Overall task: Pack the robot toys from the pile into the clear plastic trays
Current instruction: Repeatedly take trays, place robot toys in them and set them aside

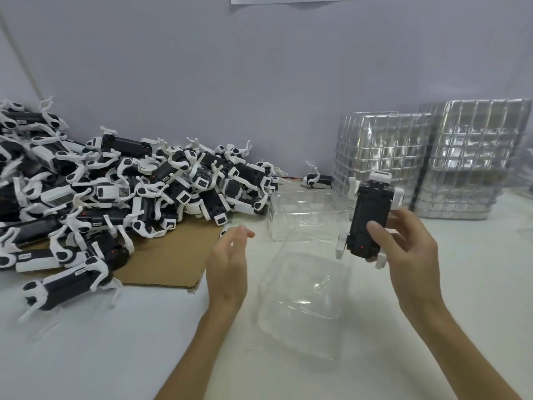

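Robot toy was held in right grip, fingers and thumb curled round it, at 2 o'clock above clear tray. Empty, the left grip hung relaxed at 9 o'clock of tray. At 10 o'clock the pile lay on the table.

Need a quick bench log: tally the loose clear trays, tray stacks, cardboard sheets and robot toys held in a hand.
Loose clear trays: 2
Tray stacks: 2
Cardboard sheets: 1
Robot toy in the right hand: 1
Total: 6
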